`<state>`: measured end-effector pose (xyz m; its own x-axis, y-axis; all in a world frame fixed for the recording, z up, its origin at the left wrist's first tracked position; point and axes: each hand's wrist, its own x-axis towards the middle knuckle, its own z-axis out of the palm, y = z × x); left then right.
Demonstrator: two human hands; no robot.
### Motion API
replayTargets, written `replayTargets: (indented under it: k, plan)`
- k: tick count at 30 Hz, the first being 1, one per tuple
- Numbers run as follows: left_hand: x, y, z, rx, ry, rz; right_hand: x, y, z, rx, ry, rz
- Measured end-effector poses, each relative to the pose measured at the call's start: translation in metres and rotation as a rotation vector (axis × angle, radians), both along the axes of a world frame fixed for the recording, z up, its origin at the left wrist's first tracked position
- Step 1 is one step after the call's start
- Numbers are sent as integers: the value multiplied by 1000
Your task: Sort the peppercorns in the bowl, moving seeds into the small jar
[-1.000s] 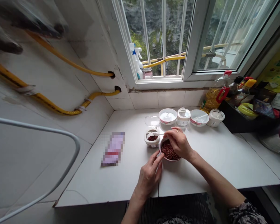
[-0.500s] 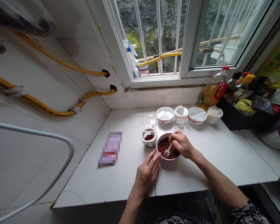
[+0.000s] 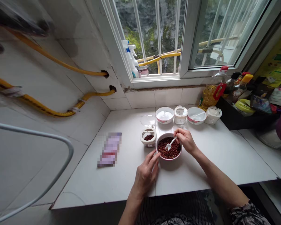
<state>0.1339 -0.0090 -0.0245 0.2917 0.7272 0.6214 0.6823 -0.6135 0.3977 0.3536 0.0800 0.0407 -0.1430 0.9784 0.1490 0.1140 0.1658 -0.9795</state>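
If right hand tilts pinched spoon, grains could spill around lower centre; left hand just loosely spread against bowl.

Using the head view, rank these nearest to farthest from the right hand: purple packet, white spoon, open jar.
1. White spoon: held in the right hand.
2. Open jar: to the left, beside the bowl.
3. Purple packet: farther left, past the jar.
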Motion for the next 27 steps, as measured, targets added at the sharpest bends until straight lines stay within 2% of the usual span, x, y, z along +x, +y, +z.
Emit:
replayTargets:
  k: [6, 12, 15, 17, 20, 22, 24, 27]
  plan:
    - [0, 1, -1, 22, 2, -9, -2, 4, 3, 8, 69, -52]
    - [0, 2, -3, 18, -8, -12, -24, -2, 6, 121, 66, -31]
    - [0, 1, -2, 9, -3, -20, -34, -6, 7, 277, -52, -60]
    - [0, 1, -2, 12, 0, -25, -39, -8, 7, 453, -193, -59]
    - [0, 1, -1, 16, 2, -21, -41, -7, 6, 714, -388, 18]
    - [0, 1, -1, 17, 5, -19, -40, -7, 6, 797, -451, 52]
    - [1, 2, -1, 23, 5, -19, -35, -6, 8, 796, -446, 34]
    - [0, 2, -2, 32, 0, -14, -20, -5, 12, 704, -380, -38]
